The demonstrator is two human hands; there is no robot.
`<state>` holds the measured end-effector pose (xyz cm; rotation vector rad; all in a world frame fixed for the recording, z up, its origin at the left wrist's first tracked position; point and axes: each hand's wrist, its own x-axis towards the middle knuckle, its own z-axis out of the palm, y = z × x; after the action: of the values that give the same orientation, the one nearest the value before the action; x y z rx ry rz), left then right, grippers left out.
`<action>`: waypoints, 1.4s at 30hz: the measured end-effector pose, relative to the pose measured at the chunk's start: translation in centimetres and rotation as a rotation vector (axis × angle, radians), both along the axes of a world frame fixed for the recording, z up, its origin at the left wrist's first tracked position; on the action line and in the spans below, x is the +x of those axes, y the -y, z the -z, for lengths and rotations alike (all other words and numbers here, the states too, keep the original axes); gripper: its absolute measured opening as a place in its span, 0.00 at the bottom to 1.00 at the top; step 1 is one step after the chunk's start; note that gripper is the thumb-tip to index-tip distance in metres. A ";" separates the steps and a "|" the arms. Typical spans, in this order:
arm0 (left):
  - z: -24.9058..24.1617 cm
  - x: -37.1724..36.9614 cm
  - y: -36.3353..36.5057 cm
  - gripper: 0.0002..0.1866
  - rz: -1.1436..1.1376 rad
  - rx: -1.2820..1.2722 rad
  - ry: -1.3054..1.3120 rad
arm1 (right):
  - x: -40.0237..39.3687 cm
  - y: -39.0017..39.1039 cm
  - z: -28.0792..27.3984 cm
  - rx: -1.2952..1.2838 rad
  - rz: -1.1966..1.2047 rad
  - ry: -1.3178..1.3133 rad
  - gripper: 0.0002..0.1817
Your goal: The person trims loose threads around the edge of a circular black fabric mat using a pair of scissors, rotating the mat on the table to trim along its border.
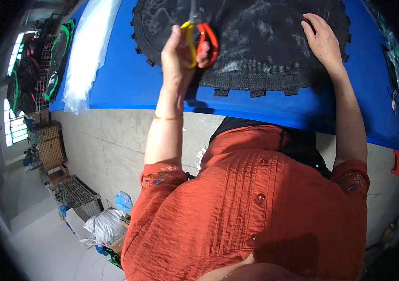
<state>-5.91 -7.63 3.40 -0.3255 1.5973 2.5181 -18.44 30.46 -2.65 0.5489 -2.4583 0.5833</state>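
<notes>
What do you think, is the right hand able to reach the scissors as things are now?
Probably yes: between the right hand and the scissors only flat black mesh shows, though the left hand is holding them by the handles.

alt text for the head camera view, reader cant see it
A person's left hand holds scissors with yellow and red handles over round black mesh with edge tabs; the right hand lies open on it. Beneath is a blue table surface, with translucent plastic sheeting at left.
</notes>
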 end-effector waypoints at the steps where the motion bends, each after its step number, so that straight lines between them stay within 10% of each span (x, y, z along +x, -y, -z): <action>1: 0.0 -0.5 -0.9 0.31 0.019 0.055 0.004 | 0.0 0.0 0.0 -0.004 0.002 0.002 0.20; 42: -0.1 -0.7 -10.1 0.32 0.294 0.060 -0.014 | 0.6 0.0 -0.4 -0.020 -0.013 0.029 0.16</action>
<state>-6.60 2.46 3.52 -0.0597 1.4498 2.3420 -17.81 30.45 -2.29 0.5521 -2.4748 0.6240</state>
